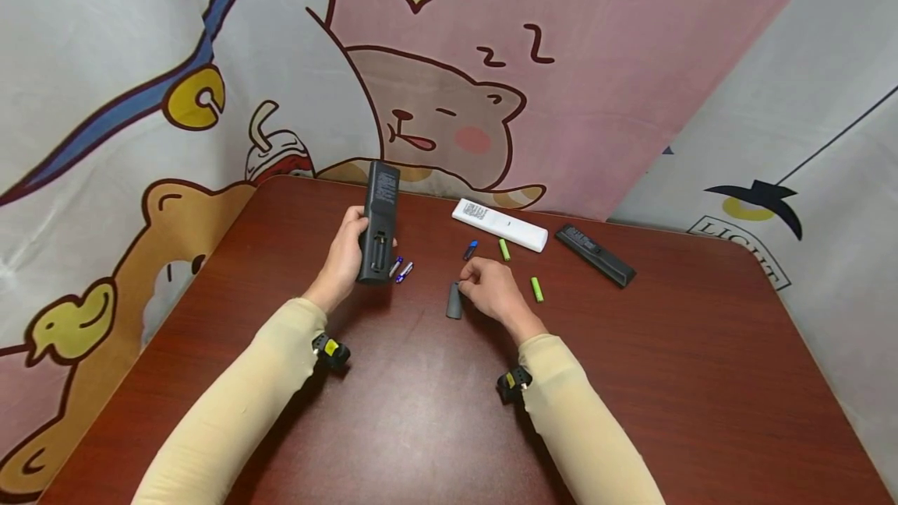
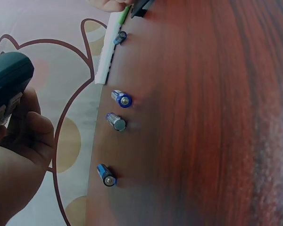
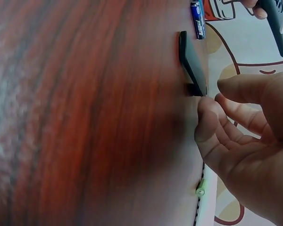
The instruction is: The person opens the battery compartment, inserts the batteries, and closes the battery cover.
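Note:
In the head view my left hand [image 1: 344, 256] grips a black remote control [image 1: 380, 209], raised off the table with its back facing me. Its battery compartment is uncovered; whether a battery lies inside I cannot tell. My right hand [image 1: 491, 287] is by the dark battery cover [image 1: 454, 302], which lies on the table. In the right wrist view, its loosely bent fingers [image 3: 208, 123] are at one end of the cover [image 3: 193, 68], and nothing shows between thumb and fingers. Blue-and-silver batteries [image 1: 404, 272] lie beside the remote; the left wrist view shows another blue battery [image 2: 106, 175] nearby.
Beyond the right hand lie a white remote control [image 1: 500, 224], a dark blue battery [image 1: 471, 249] and a green battery [image 1: 504, 249]. Another green battery [image 1: 536, 289] and a second black remote control [image 1: 596, 256] are farther right. A patterned curtain [image 1: 449, 100] hangs behind the table [image 1: 421, 427].

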The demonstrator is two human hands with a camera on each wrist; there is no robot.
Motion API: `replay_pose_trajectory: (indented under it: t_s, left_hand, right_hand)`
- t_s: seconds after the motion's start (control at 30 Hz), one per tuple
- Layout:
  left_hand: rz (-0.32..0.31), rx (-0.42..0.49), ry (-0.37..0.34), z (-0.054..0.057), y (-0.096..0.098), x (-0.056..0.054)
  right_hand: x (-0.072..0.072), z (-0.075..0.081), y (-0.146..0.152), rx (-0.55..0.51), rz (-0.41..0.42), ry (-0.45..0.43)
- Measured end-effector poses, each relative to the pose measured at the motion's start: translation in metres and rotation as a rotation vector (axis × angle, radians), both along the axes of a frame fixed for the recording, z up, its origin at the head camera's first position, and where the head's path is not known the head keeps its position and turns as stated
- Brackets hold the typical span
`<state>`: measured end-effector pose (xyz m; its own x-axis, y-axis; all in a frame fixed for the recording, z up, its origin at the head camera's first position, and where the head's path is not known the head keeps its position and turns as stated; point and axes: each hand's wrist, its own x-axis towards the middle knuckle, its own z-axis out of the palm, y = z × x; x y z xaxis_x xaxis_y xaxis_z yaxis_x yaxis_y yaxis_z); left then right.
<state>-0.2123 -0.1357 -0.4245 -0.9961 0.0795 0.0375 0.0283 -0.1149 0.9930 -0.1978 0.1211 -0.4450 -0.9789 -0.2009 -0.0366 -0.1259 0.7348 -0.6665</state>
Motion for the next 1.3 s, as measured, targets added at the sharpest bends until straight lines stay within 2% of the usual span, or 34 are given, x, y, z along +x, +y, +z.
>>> replay_pose_trajectory:
  t_s: [0.17,0.43,0.7,0.87,1.3]
  left_hand:
    - [0.014,0.002,0.013,-0.002,-0.002,0.000]
    - [0.013,-0.004,-0.011,-0.002,-0.008,-0.001]
    - [0.033,-0.045,-0.034,-0.003,-0.014,-0.002]
    - [0.022,-0.062,-0.017,-0.006,-0.020,-0.003]
    - [0.040,-0.008,-0.027,-0.005,-0.028,-0.004]
  right_hand:
    - [0.000,0.000,-0.004,-0.009,0.012,0.033]
    - [0.001,0.000,-0.010,-0.027,0.042,0.054]
    - [0.002,0.002,-0.013,-0.055,0.078,0.114]
    - [0.002,0.003,-0.017,-0.058,0.109,0.149]
    - [0.000,0.001,-0.034,-0.047,0.168,0.190]
